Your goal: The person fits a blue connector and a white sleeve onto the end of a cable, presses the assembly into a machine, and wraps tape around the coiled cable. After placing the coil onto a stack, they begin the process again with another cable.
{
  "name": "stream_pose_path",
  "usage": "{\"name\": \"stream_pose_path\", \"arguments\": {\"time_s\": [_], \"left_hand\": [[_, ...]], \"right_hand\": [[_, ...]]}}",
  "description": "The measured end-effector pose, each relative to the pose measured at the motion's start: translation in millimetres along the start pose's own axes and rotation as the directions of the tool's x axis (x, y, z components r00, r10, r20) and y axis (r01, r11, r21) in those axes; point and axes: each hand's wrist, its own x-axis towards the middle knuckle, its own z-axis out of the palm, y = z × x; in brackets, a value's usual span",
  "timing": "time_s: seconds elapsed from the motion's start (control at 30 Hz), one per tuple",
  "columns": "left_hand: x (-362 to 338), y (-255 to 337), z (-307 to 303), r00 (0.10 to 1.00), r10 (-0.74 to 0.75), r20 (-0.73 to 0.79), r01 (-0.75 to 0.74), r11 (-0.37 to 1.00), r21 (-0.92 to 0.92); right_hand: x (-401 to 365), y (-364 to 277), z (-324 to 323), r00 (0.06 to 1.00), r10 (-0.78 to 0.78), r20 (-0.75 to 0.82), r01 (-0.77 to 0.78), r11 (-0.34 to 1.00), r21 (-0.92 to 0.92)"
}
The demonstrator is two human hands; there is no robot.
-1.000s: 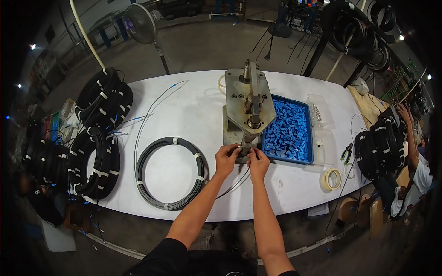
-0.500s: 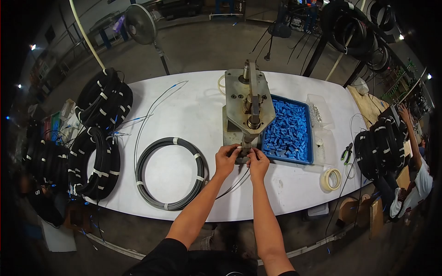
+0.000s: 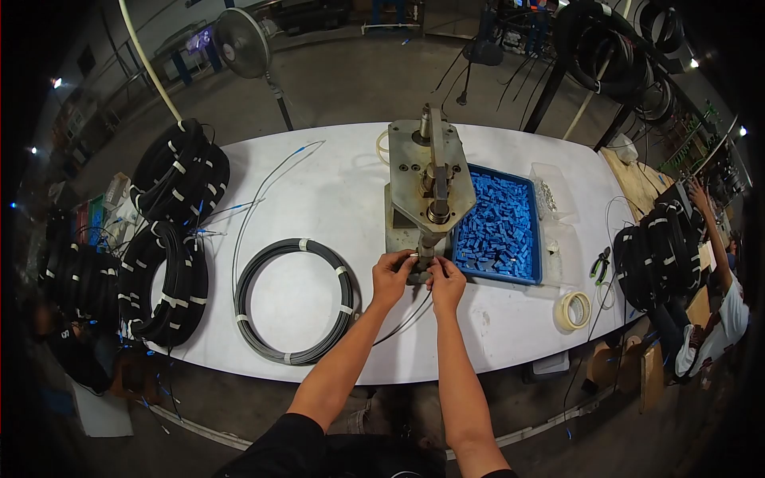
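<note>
A bench press (image 3: 430, 179) with a metal top plate and lever stands on the table, and both my hands are at the bottom of its ram. My left hand (image 3: 390, 277) is closed in a pinch on the ram's left side; a small pale bit shows at its fingertips, too small to name. Opposite it, my right hand (image 3: 447, 284) pinches the end of a thin dark cable (image 3: 408, 317). That cable runs down and left towards a grey cable coil (image 3: 247, 307) bound with white tape. The fingertips partly hide the press's lower part.
Right of the press lies a blue tray (image 3: 537, 239) of small blue parts, beside clear bins (image 3: 559, 247). A tape roll (image 3: 572, 311) and green-handled pliers (image 3: 599, 266) lie farther right. Black coils (image 3: 163, 283) stack at left. Another person (image 3: 721, 319) is at far right.
</note>
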Motion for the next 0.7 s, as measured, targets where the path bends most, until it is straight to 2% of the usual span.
{"name": "stream_pose_path", "arguments": {"time_s": [0.7], "left_hand": [[-0.5, 3.8, -0.3, 0.999, -0.043, 0.013, 0.043, 0.999, -0.007]], "right_hand": [[-0.8, -1.1, -0.6, 1.000, 0.002, 0.007, -0.002, 1.000, 0.003]]}}
